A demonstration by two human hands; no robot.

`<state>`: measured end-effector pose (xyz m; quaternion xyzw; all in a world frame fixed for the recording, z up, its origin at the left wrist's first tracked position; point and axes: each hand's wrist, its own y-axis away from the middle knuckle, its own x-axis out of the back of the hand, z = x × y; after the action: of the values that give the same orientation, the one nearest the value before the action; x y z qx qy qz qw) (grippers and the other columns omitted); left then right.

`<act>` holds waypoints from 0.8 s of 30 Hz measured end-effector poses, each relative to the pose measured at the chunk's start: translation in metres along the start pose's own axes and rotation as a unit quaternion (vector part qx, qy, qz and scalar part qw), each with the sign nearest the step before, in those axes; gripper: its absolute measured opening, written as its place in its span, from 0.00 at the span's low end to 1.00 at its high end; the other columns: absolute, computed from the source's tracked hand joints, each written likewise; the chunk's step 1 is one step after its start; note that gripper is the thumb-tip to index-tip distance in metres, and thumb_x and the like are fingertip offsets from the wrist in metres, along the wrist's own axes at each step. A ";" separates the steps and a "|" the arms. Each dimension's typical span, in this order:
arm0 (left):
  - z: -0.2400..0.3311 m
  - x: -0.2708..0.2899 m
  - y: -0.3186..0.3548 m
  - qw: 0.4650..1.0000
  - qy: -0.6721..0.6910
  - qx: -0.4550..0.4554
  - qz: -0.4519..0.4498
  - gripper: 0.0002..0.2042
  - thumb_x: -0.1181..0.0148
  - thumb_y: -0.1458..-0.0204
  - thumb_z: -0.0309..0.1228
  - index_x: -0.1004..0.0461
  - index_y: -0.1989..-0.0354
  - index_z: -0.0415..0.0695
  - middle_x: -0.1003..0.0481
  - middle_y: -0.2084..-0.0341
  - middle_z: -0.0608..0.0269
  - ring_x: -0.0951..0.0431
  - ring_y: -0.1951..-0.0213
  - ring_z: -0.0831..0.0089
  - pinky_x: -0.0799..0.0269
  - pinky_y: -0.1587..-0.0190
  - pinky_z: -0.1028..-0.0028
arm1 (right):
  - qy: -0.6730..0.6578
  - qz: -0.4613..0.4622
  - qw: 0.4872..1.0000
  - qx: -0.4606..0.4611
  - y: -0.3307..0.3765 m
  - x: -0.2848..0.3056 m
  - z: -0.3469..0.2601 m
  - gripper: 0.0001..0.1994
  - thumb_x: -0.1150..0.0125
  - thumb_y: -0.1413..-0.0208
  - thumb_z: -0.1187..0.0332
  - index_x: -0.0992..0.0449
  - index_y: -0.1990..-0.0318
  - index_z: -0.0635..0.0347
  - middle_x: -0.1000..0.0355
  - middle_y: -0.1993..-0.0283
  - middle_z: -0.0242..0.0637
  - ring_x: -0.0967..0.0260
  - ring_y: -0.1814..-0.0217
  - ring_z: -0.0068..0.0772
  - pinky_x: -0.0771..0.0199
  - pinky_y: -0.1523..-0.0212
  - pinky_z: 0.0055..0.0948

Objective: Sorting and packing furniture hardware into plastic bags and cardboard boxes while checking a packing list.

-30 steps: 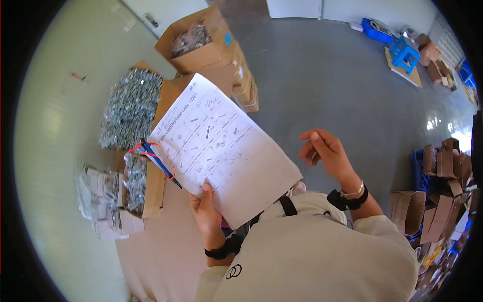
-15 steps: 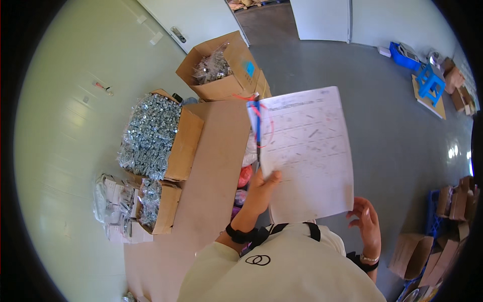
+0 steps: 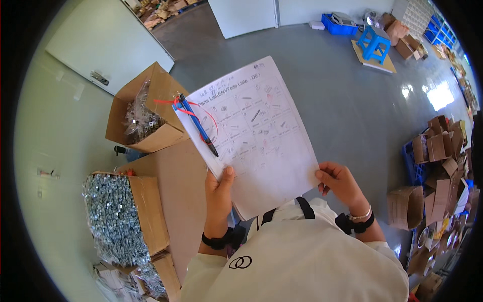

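At far left, a large cardboard carton (image 3: pixel 148 214) is brimming with bagged, silvery metal parts, while behind it, toward the door (image 3: pixel 88 50), a second open carton (image 3: pixel 168 138) is holding more bagged metal pieces; both are now appearing lower and further left than half a second ago. A tan tabletop (image 3: pixel 183 201) is stretching between the cartons and the person. The left hand (image 3: pixel 219 196) is pinching the lower left edge of a stack of white sheets (image 3: pixel 266 156), its thumb lying on top and its other fingers hiding underneath. The printed sheets are sitting in front of the person's chest, now leaning leftward rather than standing almost straight, and a blue-and-black pen (image 3: pixel 198 126) with red string is resting along their left edge. The right hand (image 3: pixel 342 186), which was hovering apart from the paper a second ago, is now pinching the lower right edge, thumb above, fingers curling below. Further right, a blue stool (image 3: pixel 373 44) is standing near the far wall, and opened cardboard boxes (image 3: pixel 405 206) are crowding the right side.
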<state>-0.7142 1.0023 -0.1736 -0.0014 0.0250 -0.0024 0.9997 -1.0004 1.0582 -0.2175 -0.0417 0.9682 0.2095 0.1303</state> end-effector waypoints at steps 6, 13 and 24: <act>-0.011 -0.014 -0.029 0.998 -0.044 0.033 0.004 0.18 0.45 0.43 0.31 0.34 0.47 0.35 0.29 0.61 0.66 0.31 0.59 0.76 0.34 0.57 0.74 | 0.057 0.046 0.997 -0.016 -0.016 0.021 -0.003 0.11 0.45 0.39 0.63 0.28 0.60 0.64 0.29 0.69 0.29 0.32 0.72 0.16 0.27 0.73 0.19; -0.029 0.030 -0.246 0.996 0.001 0.056 -0.074 0.27 0.45 0.45 0.31 0.43 0.39 0.34 0.36 0.46 0.45 0.33 0.47 0.58 0.36 0.45 0.62 | 0.006 0.112 0.992 -0.055 -0.176 0.037 -0.031 0.21 0.52 0.37 0.52 0.31 0.53 0.64 0.28 0.61 0.36 0.28 0.59 0.27 0.23 0.62 0.26; -0.074 -0.207 -0.266 0.967 -0.032 0.126 -0.219 0.26 0.47 0.44 0.29 0.45 0.38 0.35 0.37 0.44 0.44 0.34 0.45 0.56 0.38 0.43 0.59 | -0.147 0.239 0.960 0.005 -0.067 0.207 0.003 0.29 0.57 0.38 0.44 0.36 0.48 0.65 0.34 0.50 0.43 0.32 0.47 0.38 0.26 0.50 0.37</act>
<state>-0.9259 0.7367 -0.2365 0.1190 -0.0089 -0.2242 0.9672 -1.1901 0.9931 -0.3030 0.2227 0.9212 0.2331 0.2176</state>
